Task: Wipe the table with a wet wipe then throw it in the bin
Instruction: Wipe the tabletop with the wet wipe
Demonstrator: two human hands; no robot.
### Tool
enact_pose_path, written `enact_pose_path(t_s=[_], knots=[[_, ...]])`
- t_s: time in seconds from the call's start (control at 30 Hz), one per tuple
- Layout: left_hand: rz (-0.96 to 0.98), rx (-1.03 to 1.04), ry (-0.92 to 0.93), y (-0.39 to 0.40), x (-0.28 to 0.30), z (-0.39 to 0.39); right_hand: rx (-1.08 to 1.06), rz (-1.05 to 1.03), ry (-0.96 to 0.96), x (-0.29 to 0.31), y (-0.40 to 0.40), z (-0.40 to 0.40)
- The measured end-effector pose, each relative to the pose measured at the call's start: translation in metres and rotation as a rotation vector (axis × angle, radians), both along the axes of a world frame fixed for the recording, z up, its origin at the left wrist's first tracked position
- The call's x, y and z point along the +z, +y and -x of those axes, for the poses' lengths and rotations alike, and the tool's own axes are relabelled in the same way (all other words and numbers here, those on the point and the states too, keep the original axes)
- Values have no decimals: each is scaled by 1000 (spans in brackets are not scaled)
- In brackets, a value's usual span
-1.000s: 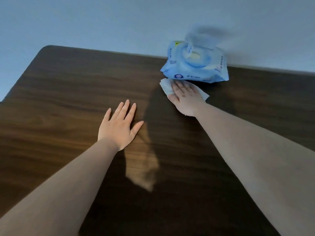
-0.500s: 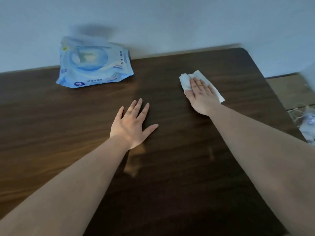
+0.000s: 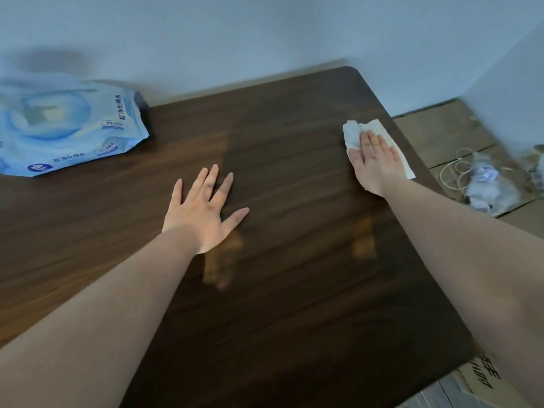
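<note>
From my head view, my right hand [image 3: 375, 163] lies flat, fingers together, pinning the wet wipe [image 3: 354, 134] to the table [image 3: 279, 290] so it drags. My left hand [image 3: 203, 210], splayed and empty, braces me. The bin isn't visible.

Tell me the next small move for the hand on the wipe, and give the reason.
Probably draw the right hand back toward the body, sliding the wet wipe along the table. The wipe lies flat under the palm near the table's far right corner, close to the edge, so little surface remains beyond it, while the near part lies unwiped. The left hand rests flat, bracing.
</note>
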State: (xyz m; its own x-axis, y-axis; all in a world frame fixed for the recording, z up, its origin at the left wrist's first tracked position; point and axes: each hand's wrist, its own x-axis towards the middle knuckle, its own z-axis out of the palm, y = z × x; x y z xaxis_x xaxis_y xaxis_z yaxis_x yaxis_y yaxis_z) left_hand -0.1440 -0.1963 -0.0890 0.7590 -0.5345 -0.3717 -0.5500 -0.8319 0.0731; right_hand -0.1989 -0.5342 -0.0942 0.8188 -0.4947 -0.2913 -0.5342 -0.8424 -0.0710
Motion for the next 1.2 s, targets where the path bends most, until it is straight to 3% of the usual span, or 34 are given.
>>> enact_pose_path(t_s=[0.33, 0.53, 0.8, 1.2], knots=[[-2, 47, 47, 1, 3, 6, -24, -40, 26, 0, 31, 38], [-7, 47, 60, 35, 22, 22, 105, -100, 34, 7, 93, 46], [-42, 237, 116, 147, 23, 53, 321, -145, 40, 6, 211, 42], [-24, 648, 18, 343, 19, 108, 783, -193, 59, 1, 421, 3]])
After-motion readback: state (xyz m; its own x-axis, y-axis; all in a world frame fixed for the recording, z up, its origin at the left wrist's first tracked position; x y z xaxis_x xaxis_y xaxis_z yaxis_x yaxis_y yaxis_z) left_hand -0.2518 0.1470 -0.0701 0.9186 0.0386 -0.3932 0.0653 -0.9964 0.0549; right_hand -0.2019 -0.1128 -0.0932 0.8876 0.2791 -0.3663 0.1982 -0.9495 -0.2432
